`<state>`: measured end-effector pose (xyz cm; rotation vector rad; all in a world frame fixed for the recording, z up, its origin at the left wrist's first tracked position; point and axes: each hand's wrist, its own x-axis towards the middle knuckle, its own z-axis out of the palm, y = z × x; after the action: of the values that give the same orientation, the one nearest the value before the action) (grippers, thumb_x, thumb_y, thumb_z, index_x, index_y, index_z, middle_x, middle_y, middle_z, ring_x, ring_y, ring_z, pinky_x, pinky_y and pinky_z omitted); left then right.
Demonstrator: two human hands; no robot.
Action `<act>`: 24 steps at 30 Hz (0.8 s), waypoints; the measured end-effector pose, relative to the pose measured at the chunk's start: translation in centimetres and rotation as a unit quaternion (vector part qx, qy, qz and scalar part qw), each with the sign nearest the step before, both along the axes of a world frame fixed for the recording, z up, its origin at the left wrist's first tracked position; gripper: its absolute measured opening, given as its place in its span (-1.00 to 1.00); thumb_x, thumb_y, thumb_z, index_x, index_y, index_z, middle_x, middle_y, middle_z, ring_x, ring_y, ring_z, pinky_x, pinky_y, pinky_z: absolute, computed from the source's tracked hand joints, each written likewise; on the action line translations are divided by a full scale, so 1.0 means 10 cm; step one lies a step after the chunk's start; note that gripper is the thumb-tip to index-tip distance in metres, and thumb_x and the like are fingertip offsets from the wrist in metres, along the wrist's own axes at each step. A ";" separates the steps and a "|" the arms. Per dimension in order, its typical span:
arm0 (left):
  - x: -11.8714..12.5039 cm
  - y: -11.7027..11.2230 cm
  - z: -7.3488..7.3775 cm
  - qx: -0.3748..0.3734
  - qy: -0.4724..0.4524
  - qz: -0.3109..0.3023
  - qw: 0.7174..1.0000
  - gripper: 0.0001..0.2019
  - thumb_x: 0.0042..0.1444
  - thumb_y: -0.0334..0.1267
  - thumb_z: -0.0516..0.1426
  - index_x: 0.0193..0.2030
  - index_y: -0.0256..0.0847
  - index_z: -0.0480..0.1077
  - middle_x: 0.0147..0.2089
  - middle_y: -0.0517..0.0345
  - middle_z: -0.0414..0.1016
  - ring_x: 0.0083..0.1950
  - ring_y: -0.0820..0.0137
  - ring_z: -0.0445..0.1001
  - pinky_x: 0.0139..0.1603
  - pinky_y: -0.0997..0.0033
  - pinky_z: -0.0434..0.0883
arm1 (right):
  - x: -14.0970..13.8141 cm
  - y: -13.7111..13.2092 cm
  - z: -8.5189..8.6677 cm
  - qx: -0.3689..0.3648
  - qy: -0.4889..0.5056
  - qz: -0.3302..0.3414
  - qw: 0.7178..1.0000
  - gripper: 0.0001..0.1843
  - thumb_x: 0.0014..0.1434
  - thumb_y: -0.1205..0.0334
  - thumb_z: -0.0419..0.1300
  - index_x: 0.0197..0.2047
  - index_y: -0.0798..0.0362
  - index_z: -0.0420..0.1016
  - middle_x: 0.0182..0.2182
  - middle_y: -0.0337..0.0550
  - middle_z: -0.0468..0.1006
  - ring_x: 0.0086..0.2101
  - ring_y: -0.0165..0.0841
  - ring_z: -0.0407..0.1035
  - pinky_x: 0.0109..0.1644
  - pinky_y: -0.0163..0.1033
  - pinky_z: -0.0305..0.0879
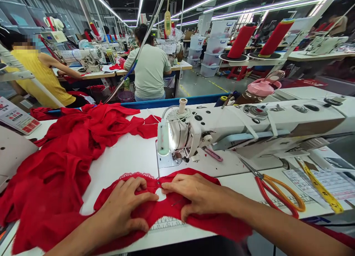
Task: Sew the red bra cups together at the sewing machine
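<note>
A red lace-edged garment piece is spread on the sewing table in front of the machine, over a printed ruler scale. On its left half rests my left hand, fingers spread and the index finger pointing to the middle. My right hand presses on the other half, thumb apart from the fingers. Between the fingertips, a small gap in the garment shows the white table under a small joining spot at the lace edge. Just beyond stands the white sewing machine, its needle area lit.
A heap of red fabric covers the table's left side. Scissors with orange and red handles lie at right, near a yellow tape measure and papers. Pink-handled tweezers lie under the machine arm. Two people sit at machines ahead.
</note>
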<state>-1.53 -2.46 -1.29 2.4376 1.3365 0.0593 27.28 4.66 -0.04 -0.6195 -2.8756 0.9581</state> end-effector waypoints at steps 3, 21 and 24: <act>-0.01 0.01 0.00 -0.018 -0.003 0.002 1.000 -0.45 0.08 0.22 0.27 0.22 0.36 0.37 0.21 0.09 0.33 0.17 0.04 0.40 0.10 0.00 0.38 | 0.01 0.00 -0.01 0.000 0.007 0.002 1.000 -0.23 0.17 0.15 0.39 0.37 -0.09 0.20 0.13 -0.18 0.53 0.10 -0.20 0.35 0.04 -0.18 0.29; -0.03 0.03 0.01 -0.075 -0.026 0.003 0.997 -0.39 0.04 0.30 0.25 0.25 0.38 0.33 0.24 0.09 0.26 0.23 -0.02 0.29 0.17 -0.08 0.27 | -0.01 0.03 -0.01 -0.046 -0.016 -0.001 0.999 -0.25 0.17 0.02 0.38 0.36 -0.13 0.24 0.14 -0.13 0.49 0.11 -0.14 0.33 0.07 -0.13 0.26; -0.02 0.03 0.05 -0.081 -0.024 0.003 0.996 -0.37 0.02 0.29 0.27 0.25 0.35 0.34 0.24 0.07 0.25 0.23 -0.01 0.29 0.18 -0.07 0.26 | -0.01 0.02 -0.02 -0.042 -0.029 -0.016 0.999 -0.24 0.15 -0.01 0.38 0.35 -0.12 0.25 0.10 -0.09 0.48 0.07 -0.12 0.35 0.03 -0.13 0.28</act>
<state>-1.70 -2.19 -0.75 2.2828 1.2761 0.0112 27.13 4.87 -0.23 -0.7097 -2.8784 1.0793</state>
